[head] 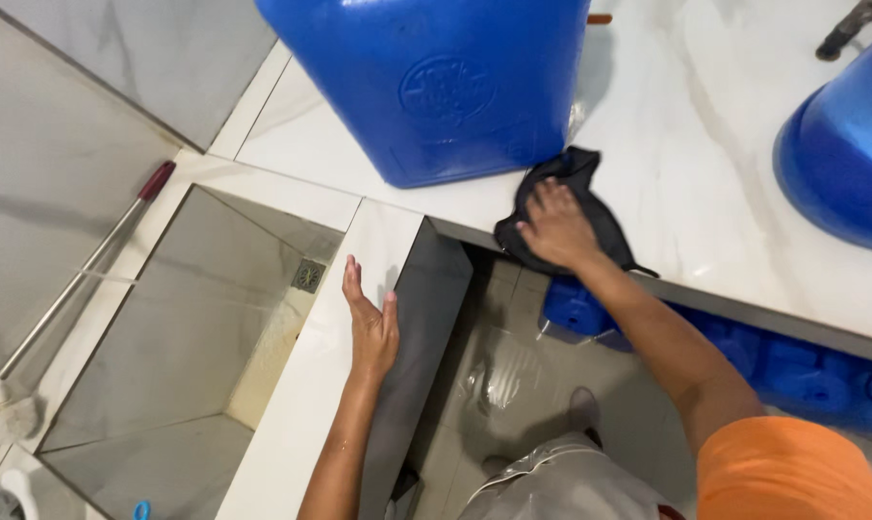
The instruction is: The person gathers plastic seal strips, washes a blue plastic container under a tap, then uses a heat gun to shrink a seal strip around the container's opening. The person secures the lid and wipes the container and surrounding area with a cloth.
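**Hand positions on the marble counter and basin wall**

Right hand (556, 226) lies palm down on a dark cloth (569, 207), fingers spread moderately and pressed flat onto the fabric, fingertips directed away from the person toward the large blue container (436, 82). The forearm runs diagonally from the orange sleeve (787, 472) at lower right up to the wrist, which sits at the front edge of the white marble counter (686, 144).

The cloth is bunched, not flat. Its long axis runs roughly from the container's lower right corner toward the counter edge — one end touches or nearly touches the container base, the other drapes slightly over the edge.

Left hand (371, 323) rests on the white tiled wall (311, 385) of the basin (205, 318), at its inner edge beside the dark side panel. Fingers are extended and held close together, pointing away from the person, thumb set slightly apart; it grasps nothing.

A second blue tub (840, 164) stands on the counter at far right — well apart from the cloth. A metal-shafted handle (80, 279) leans left of the basin.
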`<control>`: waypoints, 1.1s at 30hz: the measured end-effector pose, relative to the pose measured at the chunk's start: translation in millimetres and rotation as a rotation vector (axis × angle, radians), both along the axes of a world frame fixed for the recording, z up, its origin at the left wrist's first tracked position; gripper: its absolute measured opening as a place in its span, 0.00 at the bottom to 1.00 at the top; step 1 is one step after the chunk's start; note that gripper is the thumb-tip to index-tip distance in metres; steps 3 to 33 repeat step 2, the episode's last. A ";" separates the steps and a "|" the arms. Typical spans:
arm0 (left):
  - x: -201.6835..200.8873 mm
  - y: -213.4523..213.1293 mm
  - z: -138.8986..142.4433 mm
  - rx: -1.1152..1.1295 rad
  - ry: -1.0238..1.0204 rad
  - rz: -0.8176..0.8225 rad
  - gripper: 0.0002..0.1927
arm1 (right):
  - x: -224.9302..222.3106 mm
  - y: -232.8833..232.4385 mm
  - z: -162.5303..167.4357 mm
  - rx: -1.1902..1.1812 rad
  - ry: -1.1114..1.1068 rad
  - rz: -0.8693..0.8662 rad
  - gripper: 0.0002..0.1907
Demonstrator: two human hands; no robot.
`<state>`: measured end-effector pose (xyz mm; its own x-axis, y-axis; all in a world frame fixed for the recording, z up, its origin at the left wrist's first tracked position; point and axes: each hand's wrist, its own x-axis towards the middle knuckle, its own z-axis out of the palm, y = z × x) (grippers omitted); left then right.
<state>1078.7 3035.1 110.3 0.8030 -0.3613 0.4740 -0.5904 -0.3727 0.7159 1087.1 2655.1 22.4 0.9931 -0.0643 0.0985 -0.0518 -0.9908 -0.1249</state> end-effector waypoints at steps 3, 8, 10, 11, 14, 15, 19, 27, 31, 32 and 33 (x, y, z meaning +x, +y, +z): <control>-11.6 17.2 -8.4 0.005 0.078 0.034 0.38 | 3.7 51.5 -6.4 -0.054 0.007 0.092 0.35; -11.6 17.2 -8.4 0.005 0.078 0.034 0.38 | 3.7 51.5 -6.4 -0.054 0.007 0.092 0.35; -11.6 17.2 -8.4 0.005 0.078 0.034 0.38 | 3.7 51.5 -6.4 -0.054 0.007 0.092 0.35; -11.6 17.2 -8.4 0.005 0.078 0.034 0.38 | 3.7 51.5 -6.4 -0.054 0.007 0.092 0.35; -11.6 17.2 -8.4 0.005 0.078 0.034 0.38 | 3.7 51.5 -6.4 -0.054 0.007 0.092 0.35; -11.6 17.2 -8.4 0.005 0.078 0.034 0.38 | 3.7 51.5 -6.4 -0.054 0.007 0.092 0.35; -11.6 17.2 -8.4 0.005 0.078 0.034 0.38 | 3.7 51.5 -6.4 -0.054 0.007 0.092 0.35; -11.6 17.2 -8.4 0.005 0.078 0.034 0.38 | 3.7 51.5 -6.4 -0.054 0.007 0.092 0.35; -11.6 17.2 -8.4 0.005 0.078 0.034 0.38 | 3.7 51.5 -6.4 -0.054 0.007 0.092 0.35; -11.6 17.2 -8.4 0.005 0.078 0.034 0.38 | 3.7 51.5 -6.4 -0.054 0.007 0.092 0.35; -11.6 17.2 -8.4 0.005 0.078 0.034 0.38 | 3.7 51.5 -6.4 -0.054 0.007 0.092 0.35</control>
